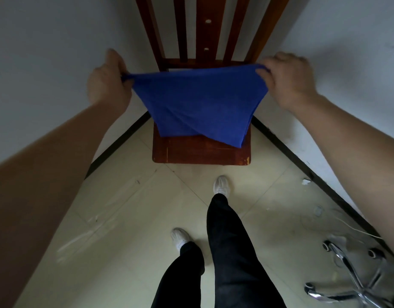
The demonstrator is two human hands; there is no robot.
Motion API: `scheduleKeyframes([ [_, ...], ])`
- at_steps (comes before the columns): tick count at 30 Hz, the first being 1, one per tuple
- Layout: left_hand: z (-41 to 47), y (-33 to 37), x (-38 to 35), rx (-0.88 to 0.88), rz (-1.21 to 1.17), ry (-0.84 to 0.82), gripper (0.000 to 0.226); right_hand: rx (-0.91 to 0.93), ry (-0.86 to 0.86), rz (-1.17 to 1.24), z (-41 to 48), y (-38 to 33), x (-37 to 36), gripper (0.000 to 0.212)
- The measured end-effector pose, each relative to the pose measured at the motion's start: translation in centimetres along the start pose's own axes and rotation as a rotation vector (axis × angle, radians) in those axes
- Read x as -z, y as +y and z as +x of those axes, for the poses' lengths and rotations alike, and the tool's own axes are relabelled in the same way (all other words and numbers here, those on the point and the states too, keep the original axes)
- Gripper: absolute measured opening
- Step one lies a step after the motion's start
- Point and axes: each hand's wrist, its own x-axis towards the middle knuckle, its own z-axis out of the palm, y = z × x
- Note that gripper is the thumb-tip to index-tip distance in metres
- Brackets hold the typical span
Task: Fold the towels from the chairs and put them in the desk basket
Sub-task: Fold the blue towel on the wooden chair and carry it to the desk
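At mid-frame, the left hand [108, 82] and right hand [288, 82] each pinched a top corner of the blue towel [198, 105] (its lower edge draped on the wooden chair [201, 152]).

A pale wall [47, 41] is rising just beside the left fingers [122, 71], and another wall [351, 36] is standing just beside the right fingers [261, 74]. Dark baseboards [118, 141] are running along both walls, below the fingers. A cream tiled floor [136, 207] is spreading well below them. Far below the right fingers, a chrome star base [356, 285] with black casters [327, 245] is sitting on the floor, a white cable [358, 230] is trailing near it, and a white scrap [305, 181] is lying by the baseboard.
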Motion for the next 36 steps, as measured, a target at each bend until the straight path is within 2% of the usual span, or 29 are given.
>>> scheduleKeyframes([
  [2, 0.6, 0.7, 0.3, -0.027, -0.075, 0.093, 0.029, -0.031, 0.035, -0.038, 0.8, 0.4, 0.6, 0.038],
  [5, 0.9, 0.5, 0.0, -0.231, 0.085, 0.044, 0.026, -0.027, 0.051, -0.070, 0.8, 0.9, 0.5, 0.039],
  [7, 0.7, -0.2, -0.4, -0.241, 0.058, 0.075, 0.026, -0.067, 0.128, -0.047, 0.3, 1.0, 0.3, 0.040],
  [10, 0.0, -0.8, -1.4, -0.272, 0.116, -0.027, 0.026, -0.093, 0.051, 0.008, -0.5, 1.1, -0.8, 0.038],
  [15, 0.1, -1.1, -1.4, -0.113, -0.047, 0.035, 0.029, -0.106, 0.153, -0.050, -0.5, 1.3, -0.2, 0.042],
  [21, 0.8, -0.2, -0.1, -0.131, -0.028, 0.092, 0.033, -0.114, 0.190, -0.115, 1.0, 1.5, 0.9, 0.049],
  [25, 1.4, 1.0, 0.4, -0.118, 0.110, 0.080, 0.035, -0.075, 0.153, -0.135, 1.6, 1.3, 1.3, 0.047],
  [30, 1.9, 2.7, 1.2, -0.030, 0.074, 0.287, 0.035, -0.151, 0.259, -0.142, 1.9, 1.3, 2.9, 0.050],
  [33, 0.6, 2.7, 0.9, -0.057, 0.038, 0.346, 0.033, -0.155, 0.281, -0.162, 1.1, 1.2, 3.0, 0.051],
  [36, -1.8, 0.8, -0.9, -0.144, 0.085, 0.294, 0.031, -0.104, 0.264, -0.131, -1.2, 1.4, 1.0, 0.047],
])
